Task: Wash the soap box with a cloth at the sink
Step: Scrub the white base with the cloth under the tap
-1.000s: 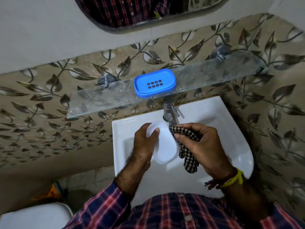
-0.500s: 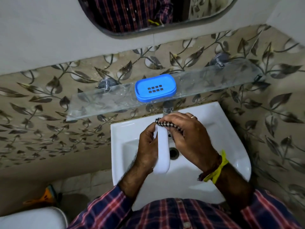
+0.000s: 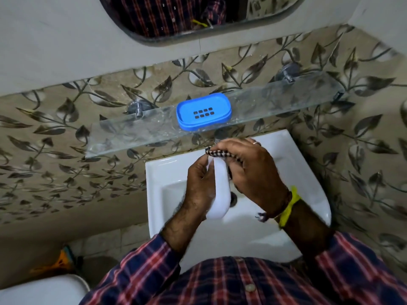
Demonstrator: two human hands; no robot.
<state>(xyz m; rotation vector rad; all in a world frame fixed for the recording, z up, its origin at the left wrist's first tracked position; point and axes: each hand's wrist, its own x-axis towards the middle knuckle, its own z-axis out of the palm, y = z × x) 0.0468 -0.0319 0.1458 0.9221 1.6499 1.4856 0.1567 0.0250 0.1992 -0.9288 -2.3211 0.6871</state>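
- No words or brand names to read anywhere.
- Left hand: fingers curled round the white soap box part, gripping it from the 9 o'clock side.
- White soap box part: held on its edge over the middle of the sink, long way running from 12 o'clock down to 6 o'clock.
- Right hand: fingers bent tight round the black-and-white checked cloth, pressing it on the top end and the 3 o'clock side of the white part.
- Cloth: mostly hidden under the right hand, just a small bit poking out at 12 o'clock of the white part.
- Ring on one right finger, yellow band round the right wrist.
- Blue soap tray: flat on the glass shelf, at 12 o'clock from both hands, well apart. Little holes in the middle, nothing inside.
- Sink: white, drain hole peeking out just by the white part at 3 o'clock. No telling if water is in it.
- Mirror way up at 12 o'clock, showing a checked shirt.
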